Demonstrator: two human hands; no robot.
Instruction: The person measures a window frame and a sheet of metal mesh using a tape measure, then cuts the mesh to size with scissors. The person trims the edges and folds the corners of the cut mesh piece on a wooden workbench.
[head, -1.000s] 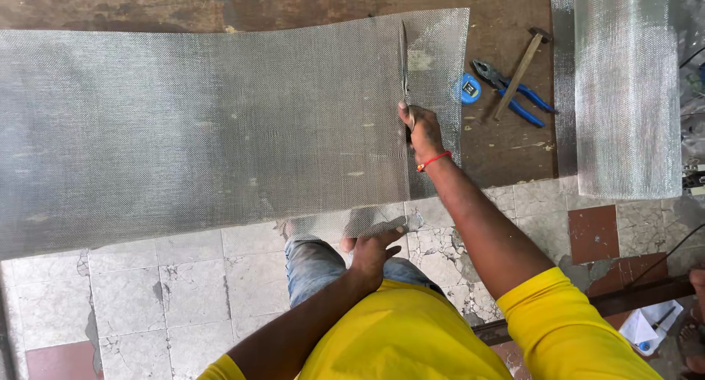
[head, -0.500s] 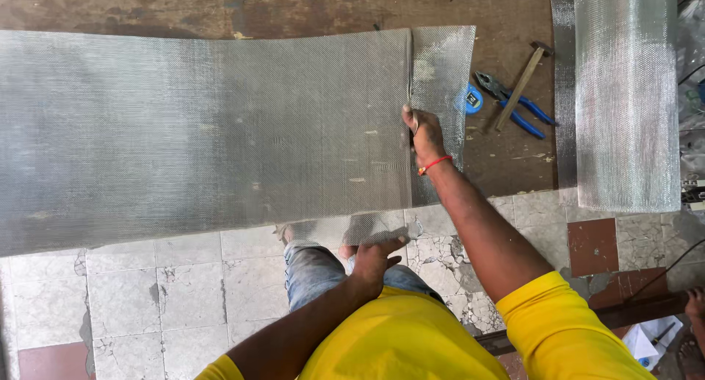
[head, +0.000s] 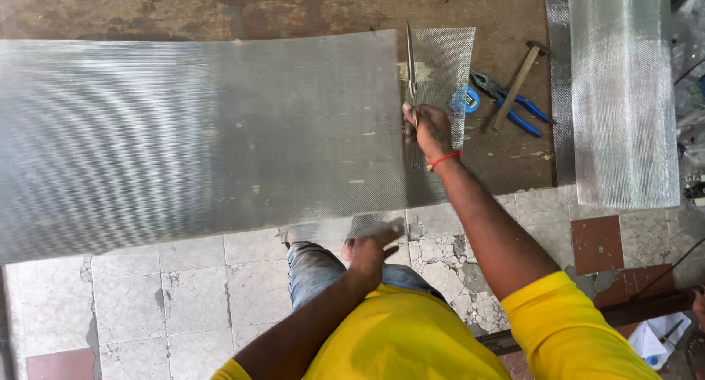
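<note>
A wide sheet of fine grey wire mesh (head: 191,130) lies flat across a brown board and the tiled floor. My right hand (head: 426,127) grips the handles of long metal shears (head: 410,60), whose blades point away from me along a cut line near the sheet's right end. A narrow strip of mesh (head: 444,79) lies to the right of the blades. My left hand (head: 367,249) rests near my knee at the sheet's near edge, fingers touching the mesh.
A hammer (head: 518,82), blue-handled pliers (head: 514,105) and a blue tape measure (head: 468,99) lie on the brown board (head: 294,9) right of the shears. A roll of mesh (head: 624,93) lies at the far right. Cracked tiles (head: 147,299) cover the near floor.
The right hand and the shears have stayed on the cut line, shifting slightly forward. The left hand has stayed at the sheet's near edge.
</note>
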